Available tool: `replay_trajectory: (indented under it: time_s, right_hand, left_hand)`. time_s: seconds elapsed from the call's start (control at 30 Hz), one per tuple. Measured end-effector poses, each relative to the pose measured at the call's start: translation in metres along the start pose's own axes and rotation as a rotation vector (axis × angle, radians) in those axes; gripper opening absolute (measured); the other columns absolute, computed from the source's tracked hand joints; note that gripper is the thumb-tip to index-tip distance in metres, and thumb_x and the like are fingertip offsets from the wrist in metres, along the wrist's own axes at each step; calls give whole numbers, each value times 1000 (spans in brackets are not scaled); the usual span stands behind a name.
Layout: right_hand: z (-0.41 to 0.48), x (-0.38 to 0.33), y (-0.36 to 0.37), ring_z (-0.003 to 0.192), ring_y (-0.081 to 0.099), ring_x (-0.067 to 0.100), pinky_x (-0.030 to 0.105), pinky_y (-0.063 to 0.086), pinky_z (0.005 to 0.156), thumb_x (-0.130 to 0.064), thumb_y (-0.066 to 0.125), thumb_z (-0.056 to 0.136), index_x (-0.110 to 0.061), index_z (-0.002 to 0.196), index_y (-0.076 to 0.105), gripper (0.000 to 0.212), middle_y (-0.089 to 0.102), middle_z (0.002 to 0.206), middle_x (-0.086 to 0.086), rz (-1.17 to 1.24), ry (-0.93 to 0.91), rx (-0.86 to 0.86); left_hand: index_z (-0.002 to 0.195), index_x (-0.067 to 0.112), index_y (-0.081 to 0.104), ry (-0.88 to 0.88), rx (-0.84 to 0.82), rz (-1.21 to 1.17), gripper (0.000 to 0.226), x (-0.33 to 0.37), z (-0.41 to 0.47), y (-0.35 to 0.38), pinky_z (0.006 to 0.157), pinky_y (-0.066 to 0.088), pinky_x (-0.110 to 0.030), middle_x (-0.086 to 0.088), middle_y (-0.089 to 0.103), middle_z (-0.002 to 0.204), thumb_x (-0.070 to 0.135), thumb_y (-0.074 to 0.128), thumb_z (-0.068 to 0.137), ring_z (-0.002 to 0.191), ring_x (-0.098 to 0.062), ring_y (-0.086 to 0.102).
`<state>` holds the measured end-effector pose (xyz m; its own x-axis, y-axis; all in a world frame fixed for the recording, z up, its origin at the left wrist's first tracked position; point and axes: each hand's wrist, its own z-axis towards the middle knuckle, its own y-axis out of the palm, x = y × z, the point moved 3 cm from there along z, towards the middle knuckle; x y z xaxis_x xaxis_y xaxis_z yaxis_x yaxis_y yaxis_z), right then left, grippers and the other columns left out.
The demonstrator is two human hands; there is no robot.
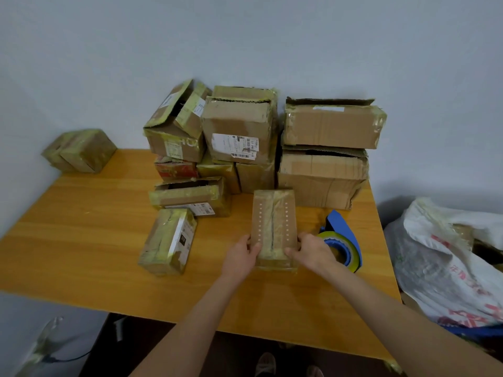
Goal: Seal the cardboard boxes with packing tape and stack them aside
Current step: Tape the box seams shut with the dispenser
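Cardboard box (273,227) lies flat on the surface (81,240) between the two grips. The left grip (242,253) and the right grip (310,250) hold its near end, thumbs on top and fingers curled round the sides. A dark seam runs down its top and looks unsealed, so I judge that freeing one grip to fetch tape could let the flaps spring apart. The tape dispenser (340,240) sits just right of the right grip, near the surface's edge, and a careless reach might knock it off. Beyond the grips the pile of boxes (239,126) stands unevenly, and pushing the box forward could topple it.
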<state>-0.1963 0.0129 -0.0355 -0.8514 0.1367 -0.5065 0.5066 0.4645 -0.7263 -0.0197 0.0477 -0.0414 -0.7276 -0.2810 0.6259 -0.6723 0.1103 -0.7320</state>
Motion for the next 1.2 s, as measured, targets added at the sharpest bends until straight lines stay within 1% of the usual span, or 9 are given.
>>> replay_trajectory:
  time_s: [0.17,0.27,0.33,0.43,0.63,0.83,0.93,1.1,1.2]
  right_hand:
    - [-7,-16,5,86,59,16,23,43,56,-44,70,82,-18,102,55,36,62,100,0,-41,-77,-147]
    - [-9,-31,17,104,60,21,26,48,72,-45,71,80,-17,119,54,51,62,116,2,-35,-119,-216]
    - [-10,-38,22,106,58,21,26,44,69,-46,71,80,-15,124,51,58,60,118,2,-22,-111,-245]
    - [-9,-44,25,95,53,16,23,40,61,-44,72,81,-12,125,49,59,54,107,-1,41,-79,-275]
    - [-6,-38,34,122,52,25,36,49,94,-51,76,76,-12,142,40,85,49,140,7,311,93,-262]
    - [-18,-36,48,101,56,21,37,48,88,-41,80,74,-17,133,48,71,58,115,2,624,251,-212]
    - [-21,-39,54,92,60,17,35,50,83,-35,80,76,-14,126,53,61,62,102,-1,727,288,-139]
    - [-25,-31,57,98,62,29,44,52,85,-43,78,77,-9,111,58,53,65,111,14,709,369,235]
    - [-31,-39,57,103,59,28,39,49,81,-45,79,75,-10,121,54,62,62,116,13,640,346,177]
  left_hand:
    - [111,6,61,-71,87,204,32,-22,-15,-20,63,41,-24,-8,65,95,26,38,104,75,-15,52]
    - [106,7,64,-132,128,231,30,-35,-28,-30,62,43,-28,-8,65,89,27,42,102,75,-19,57]
    - [101,9,66,-170,142,240,26,-44,-34,-42,64,49,-31,-6,67,88,29,49,99,80,-22,63]
    - [106,16,66,-167,241,251,18,-56,-39,-67,65,49,-27,-1,68,97,26,55,96,86,-17,64]
    - [130,6,47,-305,571,142,47,-120,-32,-138,89,46,-36,-14,52,126,23,64,90,112,-28,53]
    - [150,5,23,-530,272,-325,78,-177,-3,-152,97,43,-43,-16,36,149,40,61,91,128,-34,45]
    - [144,5,36,-517,88,-481,69,-191,5,-151,90,47,-38,-14,49,138,40,62,91,114,-29,53]
    - [137,6,43,-387,80,-285,55,-192,16,-156,86,49,-38,-12,55,131,35,59,93,113,-30,56]
    - [134,4,42,-398,55,-343,54,-189,13,-158,84,49,-38,-13,55,130,32,62,92,113,-30,56]
